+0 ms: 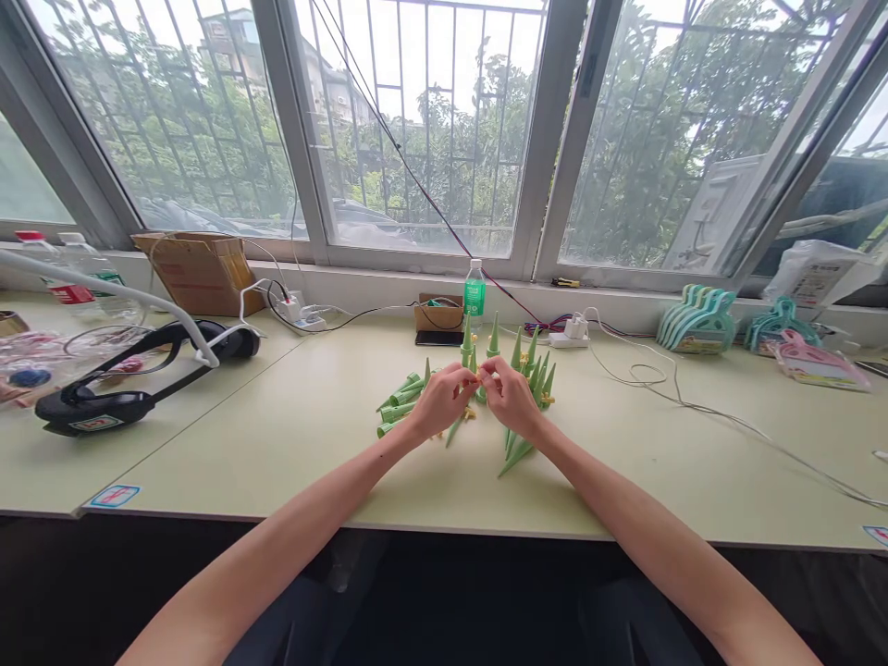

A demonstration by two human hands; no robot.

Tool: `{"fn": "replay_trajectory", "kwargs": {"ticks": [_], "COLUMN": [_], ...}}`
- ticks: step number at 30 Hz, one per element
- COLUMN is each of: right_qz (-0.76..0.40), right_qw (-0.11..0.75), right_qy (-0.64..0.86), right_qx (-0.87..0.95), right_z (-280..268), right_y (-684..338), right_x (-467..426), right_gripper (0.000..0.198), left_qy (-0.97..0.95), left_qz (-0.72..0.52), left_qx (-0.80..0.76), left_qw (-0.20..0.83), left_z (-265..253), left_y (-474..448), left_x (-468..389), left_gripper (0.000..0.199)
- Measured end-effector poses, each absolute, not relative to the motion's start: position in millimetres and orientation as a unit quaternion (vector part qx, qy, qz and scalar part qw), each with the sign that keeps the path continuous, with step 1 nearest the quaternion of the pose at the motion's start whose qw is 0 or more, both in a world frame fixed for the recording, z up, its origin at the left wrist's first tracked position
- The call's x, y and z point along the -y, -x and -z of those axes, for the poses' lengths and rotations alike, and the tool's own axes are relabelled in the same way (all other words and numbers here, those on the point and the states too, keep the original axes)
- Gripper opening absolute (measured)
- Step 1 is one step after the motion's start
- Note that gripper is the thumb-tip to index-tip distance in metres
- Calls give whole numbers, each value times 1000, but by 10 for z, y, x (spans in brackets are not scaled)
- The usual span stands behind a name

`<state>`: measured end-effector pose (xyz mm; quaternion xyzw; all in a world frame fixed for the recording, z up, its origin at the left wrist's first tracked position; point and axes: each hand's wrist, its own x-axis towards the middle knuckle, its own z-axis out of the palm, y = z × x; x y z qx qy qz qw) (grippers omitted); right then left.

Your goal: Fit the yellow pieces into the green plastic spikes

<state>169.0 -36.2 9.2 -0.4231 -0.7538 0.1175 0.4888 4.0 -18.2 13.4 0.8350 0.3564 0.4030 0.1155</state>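
My left hand point(445, 403) and my right hand point(511, 400) meet over the table, fingertips pinched together. Between them shows a small yellow piece point(478, 374), mostly covered by the fingers. Pointed green plastic cones point(539, 375) stand and lie beside and beyond my right hand. Left of my left hand lie several green ribbed tubes point(399, 400) with pointed ends. More small yellow pieces point(470, 413) are on the table just below the hands. Behind the fingers, a green cone point(493, 335) stands upright.
Beyond the cones are a green-labelled bottle point(474, 291), a small cardboard box point(438, 316) and a black phone point(439, 339). A black headset point(104, 398) lies left. White cables point(666, 388) and teal hangers point(696, 321) are right, near the window ledge.
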Motion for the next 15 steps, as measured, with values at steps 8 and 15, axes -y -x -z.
{"fn": "replay_trajectory", "kwargs": {"ticks": [8, 15], "right_qz": [-108, -96], "right_qw": [487, 482], "right_qy": [428, 429], "right_qx": [754, 758], "right_z": [-90, -84], "right_y": [-1689, -1698], "right_x": [355, 342], "right_gripper": [21, 23], "left_qy": [-839, -842], "left_qz": [-401, -404], "left_qx": [-351, -339], "left_qw": [108, 114], "left_z": [-130, -141], "left_y": [-43, -41], "left_x": [181, 196], "left_gripper": [21, 22]}}
